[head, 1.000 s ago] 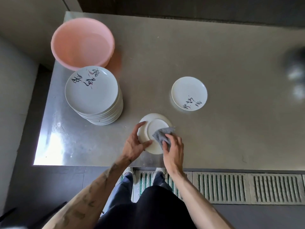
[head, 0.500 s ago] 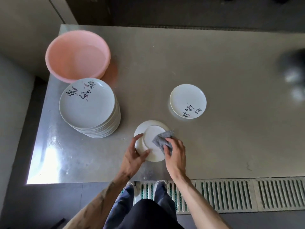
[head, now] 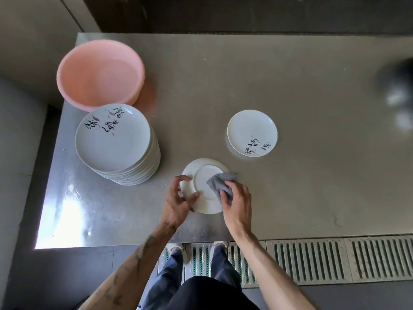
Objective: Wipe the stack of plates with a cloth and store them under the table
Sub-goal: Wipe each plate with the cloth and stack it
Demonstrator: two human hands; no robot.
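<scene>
While the left hand (head: 178, 204) pinches the rim of an upturned plate (head: 202, 183) with curled fingers (head: 182, 178) near the front edge of the counter (head: 301, 186), the right hand (head: 237, 199) grips a grey cloth (head: 220, 180) against its underside. The stack of plates (head: 116, 139) stands left, by a pink basin (head: 100, 72); a single plate (head: 252, 132) lies apart.

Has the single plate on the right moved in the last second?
No. The single plate keeps its place right of the stack of plates; only the camera shifted.
</scene>
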